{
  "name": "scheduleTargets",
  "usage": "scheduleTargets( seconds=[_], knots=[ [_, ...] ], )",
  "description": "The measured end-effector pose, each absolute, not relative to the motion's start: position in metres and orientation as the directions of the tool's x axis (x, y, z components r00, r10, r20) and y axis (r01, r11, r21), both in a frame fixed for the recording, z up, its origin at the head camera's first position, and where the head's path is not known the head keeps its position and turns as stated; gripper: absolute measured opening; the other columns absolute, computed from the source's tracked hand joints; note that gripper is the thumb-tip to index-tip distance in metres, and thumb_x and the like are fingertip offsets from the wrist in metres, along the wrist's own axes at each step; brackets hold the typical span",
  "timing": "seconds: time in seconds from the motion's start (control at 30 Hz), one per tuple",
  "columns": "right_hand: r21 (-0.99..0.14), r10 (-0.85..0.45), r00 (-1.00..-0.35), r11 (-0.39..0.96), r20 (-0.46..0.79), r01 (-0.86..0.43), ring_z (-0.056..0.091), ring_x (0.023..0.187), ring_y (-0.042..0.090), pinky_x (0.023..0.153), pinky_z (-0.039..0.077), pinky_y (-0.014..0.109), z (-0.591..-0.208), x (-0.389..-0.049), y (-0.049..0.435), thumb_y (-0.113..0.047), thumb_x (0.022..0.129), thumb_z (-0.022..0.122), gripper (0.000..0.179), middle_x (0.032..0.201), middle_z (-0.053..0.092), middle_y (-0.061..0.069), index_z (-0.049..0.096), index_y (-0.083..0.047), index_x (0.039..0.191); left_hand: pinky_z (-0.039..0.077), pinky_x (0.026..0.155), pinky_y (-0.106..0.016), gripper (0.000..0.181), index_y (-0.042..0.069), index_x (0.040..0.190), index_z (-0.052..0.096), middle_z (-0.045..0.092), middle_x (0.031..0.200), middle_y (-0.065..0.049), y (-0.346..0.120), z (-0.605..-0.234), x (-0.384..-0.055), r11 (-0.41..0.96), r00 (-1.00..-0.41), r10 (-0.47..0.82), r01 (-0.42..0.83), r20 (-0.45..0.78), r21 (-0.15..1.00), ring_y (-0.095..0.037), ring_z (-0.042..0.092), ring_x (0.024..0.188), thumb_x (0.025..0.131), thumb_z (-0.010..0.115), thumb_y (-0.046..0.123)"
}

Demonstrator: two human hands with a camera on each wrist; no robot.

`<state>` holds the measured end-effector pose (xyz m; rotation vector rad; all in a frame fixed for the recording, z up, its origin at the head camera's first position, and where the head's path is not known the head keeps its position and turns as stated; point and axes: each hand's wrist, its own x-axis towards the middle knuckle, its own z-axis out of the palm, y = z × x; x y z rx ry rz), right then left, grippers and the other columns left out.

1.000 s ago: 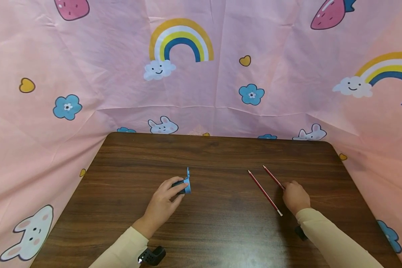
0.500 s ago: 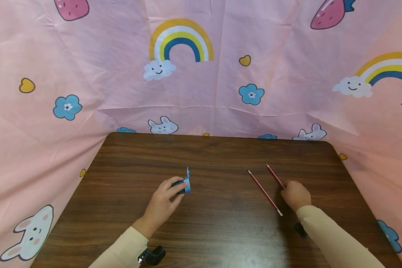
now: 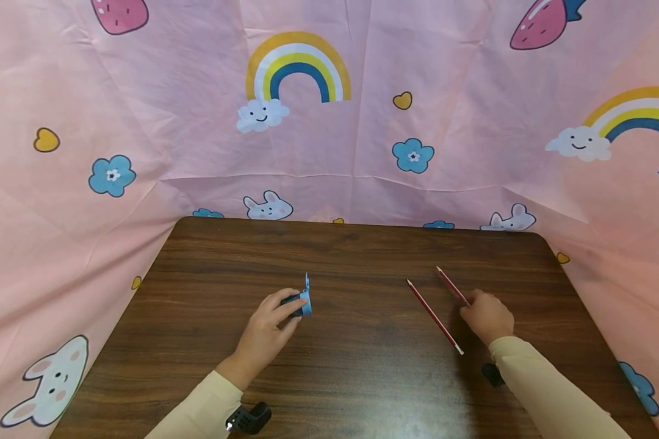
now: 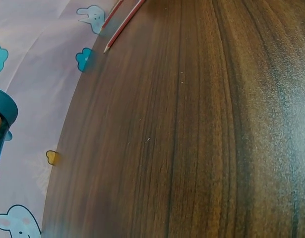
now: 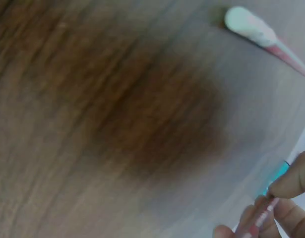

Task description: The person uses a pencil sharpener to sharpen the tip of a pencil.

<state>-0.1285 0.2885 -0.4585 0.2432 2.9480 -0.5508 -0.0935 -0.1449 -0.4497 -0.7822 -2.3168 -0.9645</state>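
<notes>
My left hand (image 3: 265, 336) grips a small blue cylindrical container (image 3: 307, 303) with a dark body and its flip lid standing up. In the left wrist view, only part of the container (image 4: 4, 106) and two fingertips show at the left edge. On the right, my right hand (image 3: 487, 316) pinches a red-and-white pencil (image 3: 453, 285) between thumb and fingers; its tip points away to the back left. A second red pencil (image 3: 434, 316) lies just left of that hand, white eraser end toward me. The right wrist view shows that eraser end (image 5: 250, 26) close up.
The brown wood-grain table (image 3: 357, 256) has rounded far corners and a glossy glare near its front. A pink patterned cloth (image 3: 198, 91) hangs behind it and along both sides. Each wrist carries a black strapped device (image 3: 249, 419).
My right hand has drawn slightly to the right, carrying its pencil away from the one lying on the table. My left hand and the blue container stay essentially in place.
</notes>
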Motion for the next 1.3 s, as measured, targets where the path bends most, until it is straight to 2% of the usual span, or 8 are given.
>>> scheduleTargets(
  seconds=[0.37, 0.47, 0.67, 0.77, 1.0, 1.3],
  knots=[
    [-0.392, 0.113, -0.99, 0.91, -0.08, 0.136, 0.059, 0.072, 0.026, 0.053, 0.047, 0.042, -0.449, -0.129, 0.277, -0.017, 0.089, 0.06, 0.028, 0.098, 0.065, 0.019, 0.065, 0.0, 0.11, 0.059, 0.072, -0.037, 0.045, 0.003, 0.108, 0.073, 0.061, 0.116, -0.017, -0.149, -0.445, -0.094, 0.611, -0.717, 0.293, 0.65, 0.632, 0.453, -0.033, 0.06, 0.105, 0.066, 0.082, -0.012],
    [-0.404, 0.099, -0.995, 0.909, -0.026, 0.101, 0.06, 0.074, 0.028, 0.056, 0.048, 0.045, -0.443, -0.128, 0.27, -0.017, 0.089, 0.06, 0.026, 0.097, 0.064, 0.018, 0.066, -0.001, 0.109, 0.059, 0.07, -0.036, 0.046, 0.003, 0.109, 0.073, 0.061, 0.116, -0.017, -0.15, -0.442, -0.095, 0.615, -0.709, 0.285, 0.651, 0.644, 0.445, -0.034, 0.06, 0.104, 0.067, 0.082, -0.012],
    [-0.411, 0.04, -0.991, 0.911, 0.128, -0.016, 0.063, 0.08, 0.033, 0.062, 0.052, 0.051, -0.432, -0.127, 0.257, -0.011, 0.09, 0.063, 0.019, 0.094, 0.064, 0.017, 0.068, -0.003, 0.106, 0.054, 0.056, -0.024, 0.047, 0.003, 0.108, 0.073, 0.061, 0.116, -0.018, -0.153, -0.439, -0.098, 0.612, -0.698, 0.262, 0.654, 0.667, 0.445, -0.034, 0.061, 0.1, 0.065, 0.081, -0.015],
    [-0.41, 0.011, -0.984, 0.91, 0.177, -0.064, 0.063, 0.084, 0.033, 0.065, 0.053, 0.052, -0.429, -0.126, 0.252, -0.01, 0.091, 0.065, 0.017, 0.096, 0.064, 0.015, 0.069, -0.004, 0.106, 0.052, 0.055, -0.021, 0.047, 0.004, 0.108, 0.073, 0.061, 0.117, -0.017, -0.154, -0.438, -0.099, 0.617, -0.699, 0.26, 0.651, 0.666, 0.442, -0.032, 0.061, 0.098, 0.066, 0.081, -0.014],
    [-0.377, -0.068, -0.959, 0.91, 0.276, -0.173, 0.062, 0.088, 0.035, 0.069, 0.054, 0.054, -0.424, -0.118, 0.24, -0.006, 0.09, 0.066, 0.017, 0.096, 0.065, 0.014, 0.071, -0.004, 0.106, 0.053, 0.059, -0.023, 0.046, 0.004, 0.11, 0.073, 0.061, 0.118, -0.016, -0.153, -0.435, -0.098, 0.622, -0.711, 0.259, 0.64, 0.653, 0.45, -0.032, 0.061, 0.1, 0.068, 0.08, -0.013],
    [-0.337, -0.156, -0.91, 0.894, 0.383, -0.295, 0.061, 0.083, 0.026, 0.062, 0.056, 0.045, -0.422, -0.107, 0.226, -0.004, 0.086, 0.07, 0.018, 0.091, 0.064, 0.007, 0.072, -0.007, 0.104, 0.056, 0.061, -0.028, 0.043, 0.005, 0.111, 0.073, 0.06, 0.12, -0.015, -0.151, -0.433, -0.098, 0.618, -0.727, 0.256, 0.63, 0.637, 0.47, -0.033, 0.06, 0.104, 0.071, 0.079, -0.011]
  ],
)
